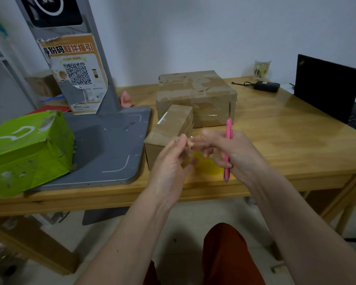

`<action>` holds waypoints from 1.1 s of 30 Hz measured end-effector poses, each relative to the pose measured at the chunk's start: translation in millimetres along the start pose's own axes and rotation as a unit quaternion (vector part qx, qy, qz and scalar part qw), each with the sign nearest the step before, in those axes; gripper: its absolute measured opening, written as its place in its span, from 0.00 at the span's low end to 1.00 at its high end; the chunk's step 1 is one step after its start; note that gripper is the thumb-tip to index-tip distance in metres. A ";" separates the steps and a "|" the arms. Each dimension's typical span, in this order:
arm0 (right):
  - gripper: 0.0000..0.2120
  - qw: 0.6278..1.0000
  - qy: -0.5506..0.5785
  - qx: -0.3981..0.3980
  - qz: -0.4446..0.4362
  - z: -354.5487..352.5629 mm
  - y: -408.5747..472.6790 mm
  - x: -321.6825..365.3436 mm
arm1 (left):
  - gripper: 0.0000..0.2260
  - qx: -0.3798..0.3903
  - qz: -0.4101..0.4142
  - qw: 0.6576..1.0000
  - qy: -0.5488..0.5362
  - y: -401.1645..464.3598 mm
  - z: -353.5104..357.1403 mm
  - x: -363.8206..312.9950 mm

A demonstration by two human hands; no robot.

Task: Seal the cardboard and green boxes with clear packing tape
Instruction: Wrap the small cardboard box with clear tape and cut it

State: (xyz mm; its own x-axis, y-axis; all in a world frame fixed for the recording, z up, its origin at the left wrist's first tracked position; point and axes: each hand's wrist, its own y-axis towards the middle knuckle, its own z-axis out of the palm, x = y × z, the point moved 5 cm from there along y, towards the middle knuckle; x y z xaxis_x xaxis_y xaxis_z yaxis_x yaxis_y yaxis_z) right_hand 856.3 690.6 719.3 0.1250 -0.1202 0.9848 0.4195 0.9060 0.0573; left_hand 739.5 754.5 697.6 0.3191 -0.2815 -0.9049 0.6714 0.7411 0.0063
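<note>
While both hands pinch tape, small cardboard box sits just behind.

A small box sits on the table, directly in front of a bigger box. To their left a scanner stand rests on the table, with another box on its left edge. A laptop stands at far right, a charger and a cup behind.
</note>
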 end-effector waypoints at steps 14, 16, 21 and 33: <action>0.08 0.984 -0.033 -0.147 -0.097 -30.1 -15.4 16.5 | 0.21 -0.058 -0.048 0.994 0.073 9.5 8.2 10.3; 0.08 0.983 -0.031 -0.154 -0.098 -39.4 -17.4 20.3 | 0.32 -0.062 -0.055 0.995 0.051 11.8 4.0 16.6; 0.06 0.992 -0.059 -0.107 -0.041 -48.0 -15.0 12.7 | 0.17 -0.063 0.000 0.994 0.095 12.5 10.0 21.7; 0.04 0.993 -0.062 -0.105 0.003 -42.7 -14.6 -17.3 | 0.17 -0.039 0.062 0.996 0.060 6.1 27.2 26.2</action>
State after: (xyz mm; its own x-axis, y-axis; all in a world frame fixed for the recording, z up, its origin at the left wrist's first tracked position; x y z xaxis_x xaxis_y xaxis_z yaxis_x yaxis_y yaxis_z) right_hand 886.4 662.1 694.5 0.0214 -0.0528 0.9984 0.5982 0.8008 0.0295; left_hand 770.1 735.1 685.4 0.3116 -0.1140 -0.9434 0.5757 0.8124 0.0920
